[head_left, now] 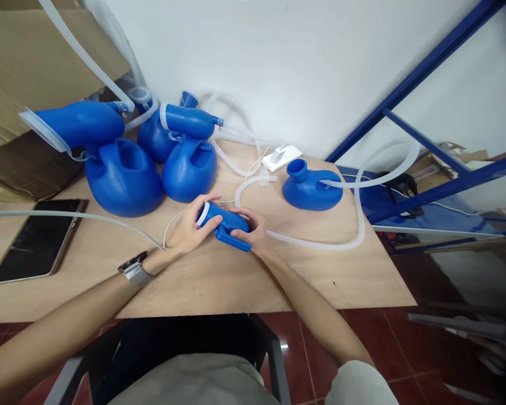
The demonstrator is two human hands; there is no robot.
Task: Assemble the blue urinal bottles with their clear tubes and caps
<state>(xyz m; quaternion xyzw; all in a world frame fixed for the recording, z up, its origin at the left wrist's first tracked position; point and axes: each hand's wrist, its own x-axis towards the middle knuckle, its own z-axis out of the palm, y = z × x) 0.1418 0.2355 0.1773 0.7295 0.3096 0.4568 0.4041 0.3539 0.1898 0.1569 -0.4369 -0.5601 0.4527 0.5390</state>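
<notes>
- Grey shirt cloth [189, 379] is seen nearest the camera, short of the near edge of the worktop [219, 289].
- Past that edge, the small blue bottle [231, 221] is held over the middle of the worktop, well in from its near right corner; whether its underside is touching the wood cannot be told.
- Its white-rimmed end is gripped by the left hand [196, 225], with the thumb laid along the body; the opposite end is enclosed by the right hand [256, 229]. Each grip is closed around the bottle, none wide.
- It is judged to be hollow plastic: light, fairly stiff, little at risk of breaking, though its smooth wall may be slippery.
- Firm hold is best taken around the rounded body; the white rim [201, 215] and the flat blue strip [233, 240] along the near side may be bent if squeezed.
- Toward the right edge, a blue jug [314, 195] and a pale hose [333, 246] are left clear of both hands.
</notes>
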